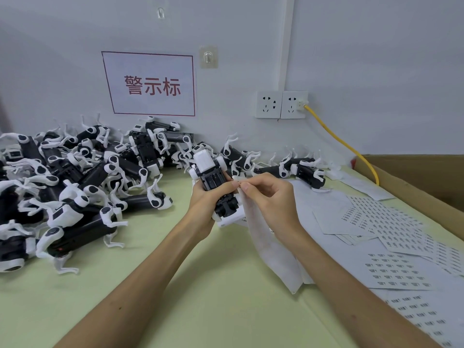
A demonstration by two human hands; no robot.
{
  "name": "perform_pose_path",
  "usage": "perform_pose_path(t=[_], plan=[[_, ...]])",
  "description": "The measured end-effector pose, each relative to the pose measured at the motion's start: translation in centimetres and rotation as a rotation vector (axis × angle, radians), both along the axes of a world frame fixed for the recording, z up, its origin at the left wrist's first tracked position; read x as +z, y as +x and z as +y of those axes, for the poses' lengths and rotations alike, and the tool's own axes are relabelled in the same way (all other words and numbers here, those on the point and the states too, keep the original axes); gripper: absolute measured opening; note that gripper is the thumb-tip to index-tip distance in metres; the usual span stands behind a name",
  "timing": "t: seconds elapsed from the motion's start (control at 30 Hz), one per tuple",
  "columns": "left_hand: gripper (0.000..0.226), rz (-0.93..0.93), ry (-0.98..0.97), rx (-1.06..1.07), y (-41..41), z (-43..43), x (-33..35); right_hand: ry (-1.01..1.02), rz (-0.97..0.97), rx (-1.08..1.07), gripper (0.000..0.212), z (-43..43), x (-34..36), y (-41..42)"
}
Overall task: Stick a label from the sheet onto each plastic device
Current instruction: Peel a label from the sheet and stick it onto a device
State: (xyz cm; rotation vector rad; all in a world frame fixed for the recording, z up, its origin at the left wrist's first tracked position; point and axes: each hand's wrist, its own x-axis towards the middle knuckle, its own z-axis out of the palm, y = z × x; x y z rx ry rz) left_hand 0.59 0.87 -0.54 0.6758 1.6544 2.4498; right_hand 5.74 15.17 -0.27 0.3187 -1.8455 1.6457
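Forearms [140,285] up from the bottom edge, over a pale green table [200,310]. Left hand [204,200] wrapped round a device [213,178], black and white, held above the table at mid-view, long axis pointing away toward the wall, dark underside up. Right hand [267,197] just beside it, thumb and forefinger pinched on the top edge of a white sheet [268,249], fingertips [244,187] at the device's right side. Sheet hanging down from that pinch, under the right wrist. Too small to tell whether anything else sits in the pinch.

Left of the hands, a heaped pile [75,177] of like devices, white limbs sticking out every way, reaching back to the wall. More devices [298,168] in a loose row along the wall, right of the held one. Right of the hands, label sheets [391,222] overlapping flat on the table, printed with rows of small dark labels. Cardboard box [426,179] at far right, along the table's edge. On the wall: red-bordered sign [150,84] with red characters, clear hook [208,57] beside it, two sockets [281,104], yellow cable [339,140] plugged into the right one and running down toward the box.
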Motion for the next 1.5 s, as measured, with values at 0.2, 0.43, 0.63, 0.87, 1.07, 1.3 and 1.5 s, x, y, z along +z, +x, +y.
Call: perform_pose_path(t=[0.2,0.43,0.63,0.87,1.07,1.3,1.5], plan=[[0.015,0.051,-0.04,0.02,0.1,0.0,0.2,0.003,-0.014,-0.017,0.023,0.0,0.2,0.3],[0.016,0.084,-0.11,0.055,0.3,0.0,0.3,0.086,-0.06,-0.016,0.025,0.7,0.7,0.3],[0.018,0.107,-0.158,0.085,0.4,0.2,0.2,0.02,-0.148,0.077,0.023,1.3,0.9,-0.1],[0.015,0.119,-0.167,0.063,0.4,0.2,0.2,0.011,-0.167,0.153,0.023,1.6,0.9,0.0],[0.016,0.129,-0.181,0.053,0.4,0.1,0.2,0.024,-0.175,0.171,0.021,1.6,0.8,0.0],[0.016,0.103,-0.155,0.047,0.3,0.1,0.3,0.002,-0.178,0.243,0.012,2.0,1.1,0.2],[0.016,0.104,-0.155,0.038,0.4,0.1,0.3,0.024,-0.177,0.241,0.013,2.0,1.0,0.2]])
